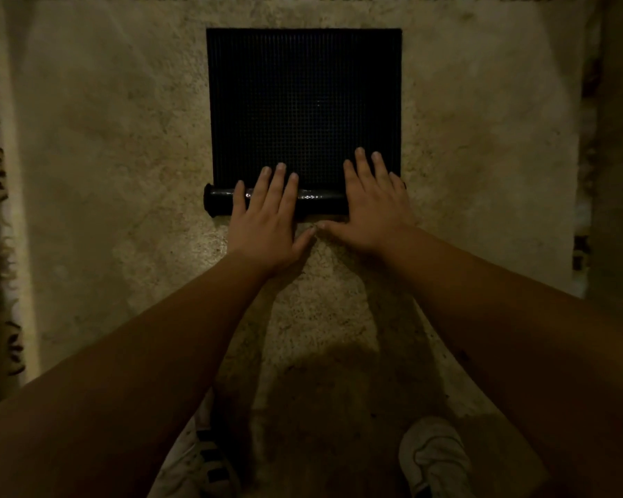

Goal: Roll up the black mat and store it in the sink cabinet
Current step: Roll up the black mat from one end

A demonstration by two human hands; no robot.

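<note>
Under both hands point(317, 213), mat roll point(313, 201) crosswise.

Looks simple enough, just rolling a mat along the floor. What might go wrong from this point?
The roll is thin and most of the black mat lies flat, so it may spring open if pressure eases. The left hand and right hand press flat on top without gripping; uneven pushing might skew the roll into a cone. Its left end sticks out uncovered and may loosen first.

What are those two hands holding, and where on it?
Nothing is gripped. The left hand and right hand lie flat, fingers spread, pressing on the rolled near end of the black mat; the rest lies flat on the floor.
</note>
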